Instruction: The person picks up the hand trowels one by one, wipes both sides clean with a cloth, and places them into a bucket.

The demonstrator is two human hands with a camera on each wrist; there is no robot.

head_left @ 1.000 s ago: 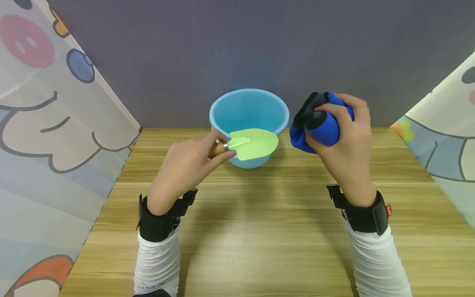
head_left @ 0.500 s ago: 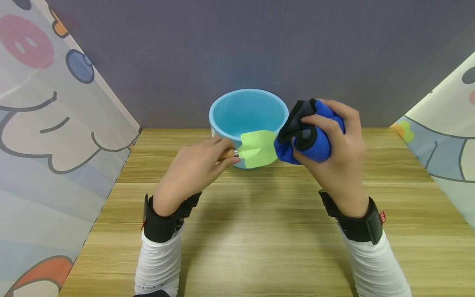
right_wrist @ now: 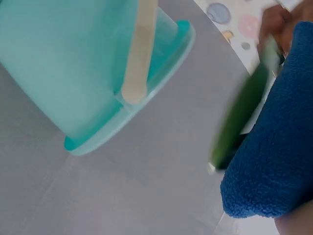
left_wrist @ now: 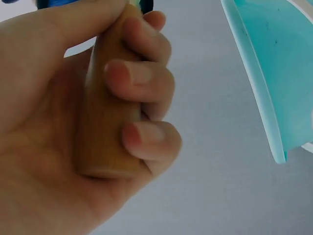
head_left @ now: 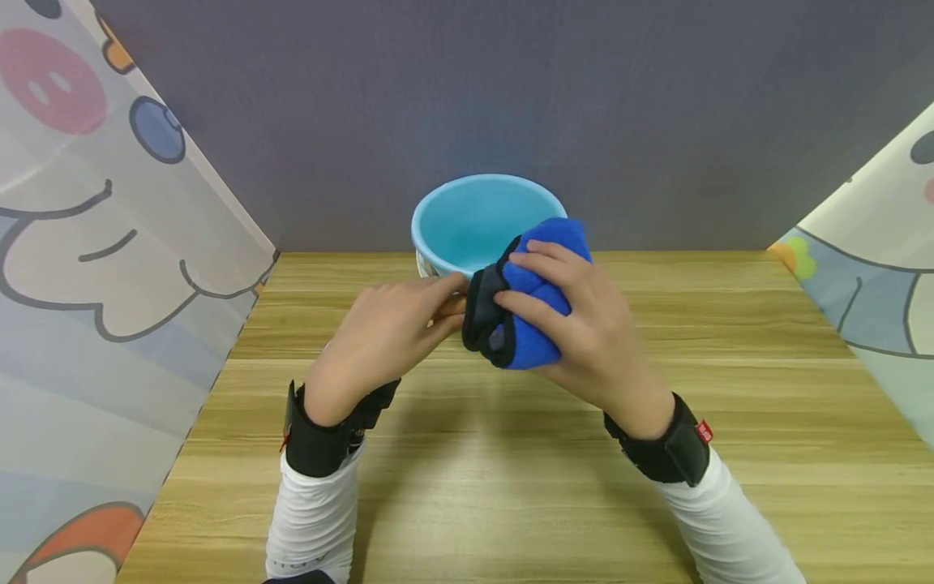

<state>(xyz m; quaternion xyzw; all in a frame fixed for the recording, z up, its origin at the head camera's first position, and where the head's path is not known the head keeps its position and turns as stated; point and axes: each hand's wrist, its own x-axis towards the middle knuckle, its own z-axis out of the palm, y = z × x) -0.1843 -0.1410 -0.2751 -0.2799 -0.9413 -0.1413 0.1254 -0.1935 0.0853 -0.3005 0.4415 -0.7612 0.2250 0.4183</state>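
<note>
My left hand [head_left: 387, 332] grips the wooden handle [left_wrist: 105, 122] of a small green trowel, fingers curled round it in the left wrist view. The trowel blade [right_wrist: 244, 110] shows blurred in the right wrist view; from the head camera, the cloth hides it. My right hand [head_left: 594, 332] holds a bunched blue cloth [head_left: 536, 350] with dark edging, right at the blade and close to my left fingertips. How much of the cloth touches the blade cannot be made out. Behind both hands stands a light-blue bucket [head_left: 467, 219], its lower part covered by them.
The bucket's pale handle [right_wrist: 139, 54] hangs at its side in the right wrist view. A wooden table [head_left: 496, 487] lies under my arms. Along its back runs a dark grey panel [head_left: 350, 122], with cartoon-printed sheets [head_left: 109, 268] at the left and right sides.
My right hand has moved left with the cloth, bringing it over the trowel blade. My left hand has shifted slightly right and down, and the blade has turned and is now covered in the head view.
</note>
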